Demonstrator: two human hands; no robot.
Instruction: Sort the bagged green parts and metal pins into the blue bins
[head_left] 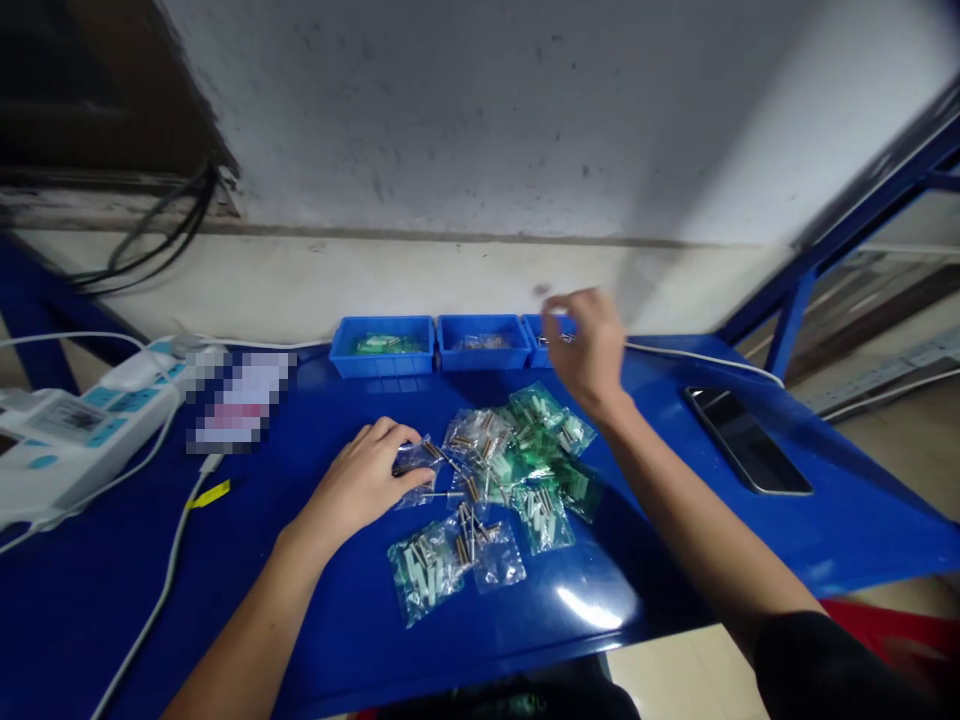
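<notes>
My left hand (371, 468) is at the left edge of the pile, its thumb and fingers closed round a small clear plastic bag (411, 460). My right hand (589, 345) is raised in front of the right blue bin (537, 352). Its thumb and forefinger curl together, slightly blurred; whatever they pinch cannot be made out. Between my arms lie clear bags of metal pins (480, 432) and green-tinted bags of pale pieces (541, 518). Nearer me, another green-tinted bag (424, 575) lies beside a clear bag (501, 562), with loose metal screws or pins (469, 530) across them.
Against the wall stand a left blue bin (382, 365) holding green bags and a middle blue bin (484, 358) holding clear bags. A phone (746, 440) lies on the blue table (337, 640) at right. At left are a white power strip (82, 430), a pixelated object (244, 400) and a white cable (169, 580).
</notes>
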